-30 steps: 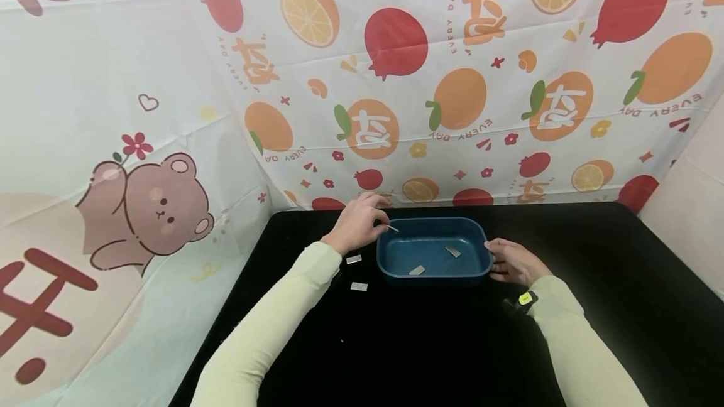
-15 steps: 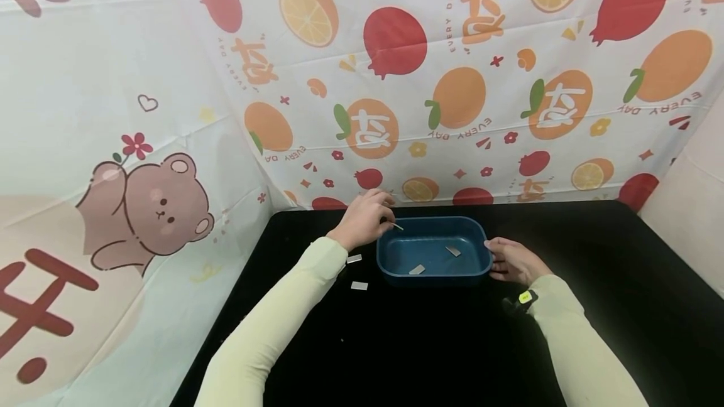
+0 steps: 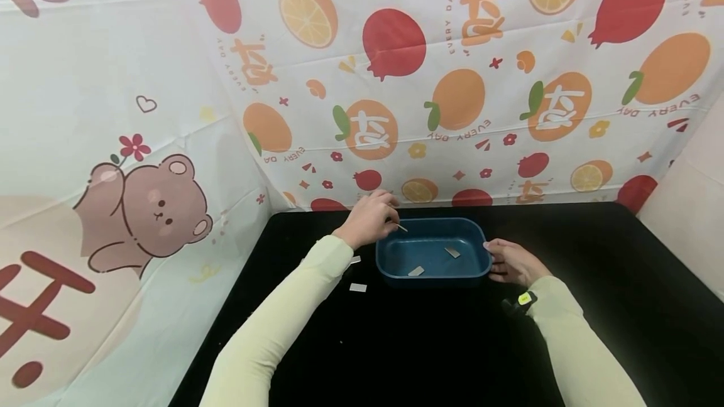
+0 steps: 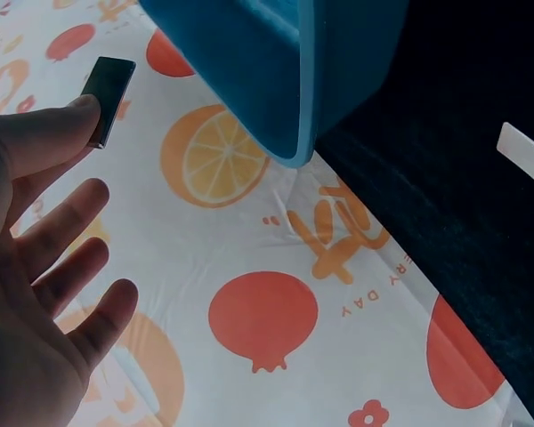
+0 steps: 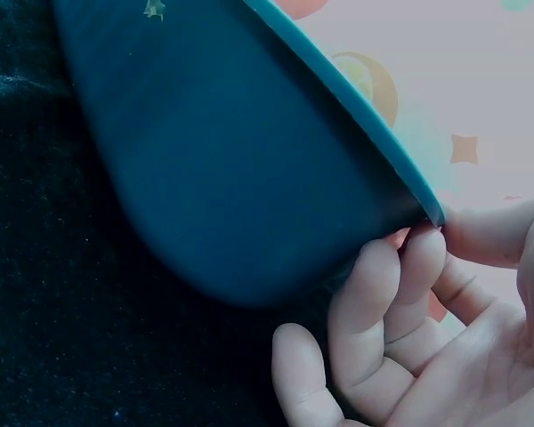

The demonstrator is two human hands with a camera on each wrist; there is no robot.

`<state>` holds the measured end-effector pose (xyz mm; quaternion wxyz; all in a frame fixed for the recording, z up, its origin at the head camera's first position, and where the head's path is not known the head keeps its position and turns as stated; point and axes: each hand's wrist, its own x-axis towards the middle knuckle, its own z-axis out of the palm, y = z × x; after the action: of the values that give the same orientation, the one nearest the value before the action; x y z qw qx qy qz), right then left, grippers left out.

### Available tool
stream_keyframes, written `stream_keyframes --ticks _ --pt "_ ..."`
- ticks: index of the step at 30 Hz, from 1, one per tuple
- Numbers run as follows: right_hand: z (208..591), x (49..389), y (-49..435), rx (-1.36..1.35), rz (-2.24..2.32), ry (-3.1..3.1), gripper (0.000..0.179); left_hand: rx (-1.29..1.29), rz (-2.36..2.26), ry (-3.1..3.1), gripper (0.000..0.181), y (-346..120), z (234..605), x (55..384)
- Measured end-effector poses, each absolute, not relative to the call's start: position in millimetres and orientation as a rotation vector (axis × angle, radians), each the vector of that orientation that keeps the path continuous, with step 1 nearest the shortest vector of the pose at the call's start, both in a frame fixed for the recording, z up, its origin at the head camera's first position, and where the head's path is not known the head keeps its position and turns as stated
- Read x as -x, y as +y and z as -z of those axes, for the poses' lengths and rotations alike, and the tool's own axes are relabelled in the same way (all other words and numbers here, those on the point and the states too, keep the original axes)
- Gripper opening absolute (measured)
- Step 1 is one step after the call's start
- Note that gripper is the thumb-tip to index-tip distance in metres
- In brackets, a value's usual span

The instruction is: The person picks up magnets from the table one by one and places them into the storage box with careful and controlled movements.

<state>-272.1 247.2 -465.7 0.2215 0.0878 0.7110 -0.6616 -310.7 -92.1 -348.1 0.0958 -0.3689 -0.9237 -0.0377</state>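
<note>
In the head view a blue plastic tray (image 3: pixel 434 280) stands on the black table. My left hand (image 3: pixel 370 220) is above the tray's back left corner. Between its thumb and index finger it pinches a small flat metallic rectangle (image 4: pixel 114 82), while the other fingers spread loosely in the left wrist view. My right hand (image 3: pixel 516 262) holds the tray's right end, thumb on the rim and fingertips under it, as the right wrist view shows. Inside the tray lie two similar pieces, one right of the middle (image 3: pixel 452 252) and another near the front wall (image 3: pixel 416 271).
Left of the tray, one pale rectangle (image 3: pixel 358 287) lies on the black table (image 3: pixel 430 344); another piece (image 3: pixel 356 260) is partly hidden by the left wrist. A fruit-print cloth (image 3: pixel 396 112) hangs close behind the table's back edge, and a bear-print cloth (image 3: pixel 164 206) borders its left side.
My left hand has shifted slightly rightward, carrying the pinched piece farther over the tray's left end. The right hand and tray stay in place.
</note>
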Motion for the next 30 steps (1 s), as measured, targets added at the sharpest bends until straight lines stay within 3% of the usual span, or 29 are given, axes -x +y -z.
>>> stream_keyframes --ticks 30 --pt "462.1 272.3 247.3 -0.259 1.792 1.975 0.022 1.106 0.075 -2.806 0.012 -69.0 355.8 313.1"
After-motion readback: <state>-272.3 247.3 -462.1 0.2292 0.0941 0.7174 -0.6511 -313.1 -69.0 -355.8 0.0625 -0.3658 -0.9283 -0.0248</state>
